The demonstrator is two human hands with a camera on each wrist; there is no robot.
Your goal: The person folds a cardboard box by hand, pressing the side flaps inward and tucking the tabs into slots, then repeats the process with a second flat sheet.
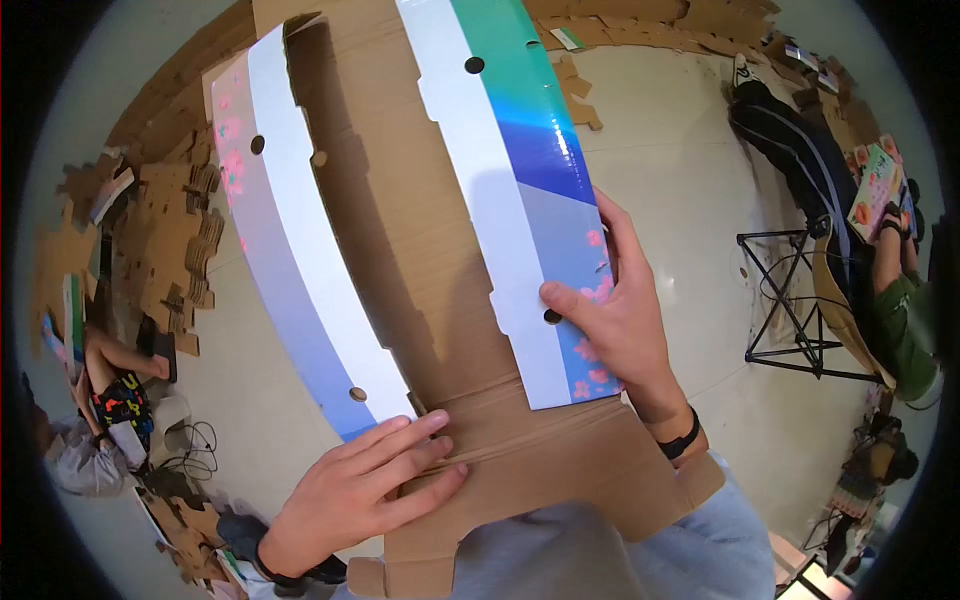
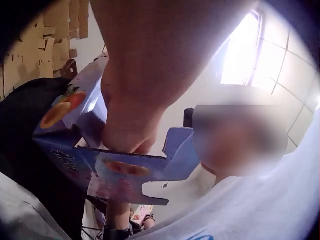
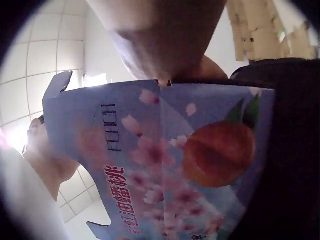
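Observation:
A printed cardboard fruit box [image 1: 380, 200], partly folded, spreads out before me with its brown inside facing up. Its two long side walls are white on top and coloured outside, with blossoms. My right hand [image 1: 625, 310] grips the right wall near its close end, thumb over the white face by a round hole, fingers round the outer side. Fingers of my left hand [image 1: 365, 490] lie fairly straight on the near left corner, where the brown end flap [image 1: 560, 460] joins. In the right wrist view the box's outer face [image 3: 150, 150] shows a peach picture and lettering.
Stacked cardboard pieces [image 1: 170, 240] line the left side, with more along the back. At the right stands a black metal frame [image 1: 800, 300] near a person in green [image 1: 905, 340]. Another person [image 1: 100, 400] sits at the left. Pale tiled floor [image 1: 680, 150] lies between.

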